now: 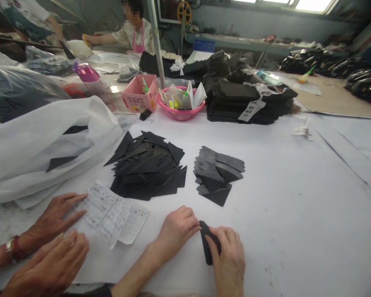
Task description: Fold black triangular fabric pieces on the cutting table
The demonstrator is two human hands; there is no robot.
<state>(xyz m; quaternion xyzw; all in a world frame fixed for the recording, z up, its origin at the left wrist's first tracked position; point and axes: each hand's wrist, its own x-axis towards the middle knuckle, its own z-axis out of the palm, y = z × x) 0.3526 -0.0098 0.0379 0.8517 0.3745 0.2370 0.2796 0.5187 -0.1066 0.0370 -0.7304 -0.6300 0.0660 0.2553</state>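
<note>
In the head view, a black piece (206, 248) lies at the person's fingers, near the table's front edge, its long axis running away from the body and leaning a little left at the far end. The right hand (231, 252) has it from the right side, pinched between thumb and curled fingers. The left hand (181, 222) comes from the other side, thumb and fingers drawn together at the far left corner; from where I stand I cannot tell whether they nip it or only touch. So the right is the nearer hand to most of its length, while the left meets only that far end.

Straight beyond, well apart from the grip, a fanned group of grey-and-black pieces (218, 171) rests on the white tabletop (290, 198). Left of that sits a loose heap of black pieces (148, 165). Nearer, handwritten papers (106, 210) lie beside a co-worker's hands (57, 258), one reaching to the sheet's edge. Farther back stand a pink basin (182, 113) and a stack of dark panels (235, 99).
</note>
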